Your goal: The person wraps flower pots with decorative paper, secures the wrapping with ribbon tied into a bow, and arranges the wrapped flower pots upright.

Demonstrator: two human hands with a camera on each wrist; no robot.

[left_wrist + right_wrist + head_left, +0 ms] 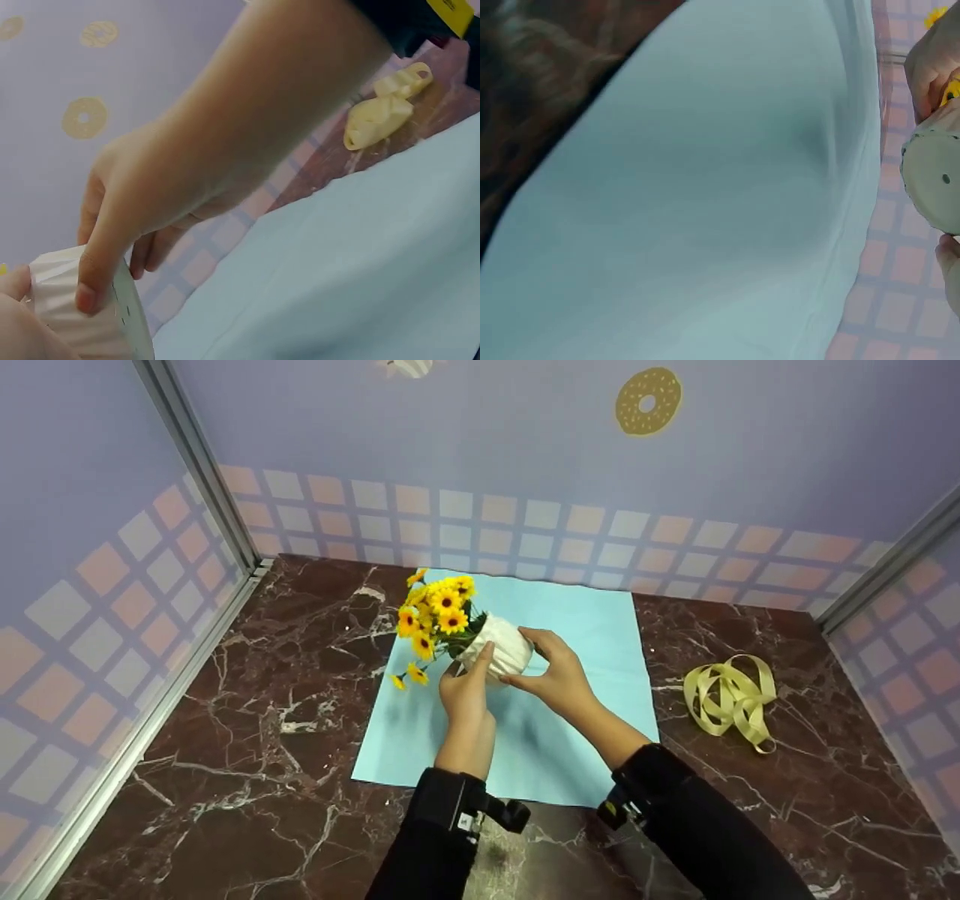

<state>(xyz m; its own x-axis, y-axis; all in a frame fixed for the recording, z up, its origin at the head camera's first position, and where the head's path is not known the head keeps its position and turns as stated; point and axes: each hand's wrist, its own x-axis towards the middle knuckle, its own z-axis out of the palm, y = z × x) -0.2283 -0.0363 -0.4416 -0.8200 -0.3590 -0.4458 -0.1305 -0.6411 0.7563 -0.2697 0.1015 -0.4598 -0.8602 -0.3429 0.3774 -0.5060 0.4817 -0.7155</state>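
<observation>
A white ribbed flowerpot [504,643] of small yellow flowers [444,604] with dark centres is tipped on its side above a light blue sheet [592,645], blooms to the left. My left hand [466,705] grips the pot near its rim, thumb along the ribbed side. At the base end my right hand [559,673] holds the pot between thumb and fingers. The right wrist view shows the pot's pale round underside [934,184] with a small hole. Part of the left hand's fingers is hidden behind the pot.
A loose heap of yellow-green ribbon [727,697] lies on the dark marbled tabletop [277,735], right of the sheet. A lilac wall [510,435] with a checked border stands behind, and side panels close off the left and right.
</observation>
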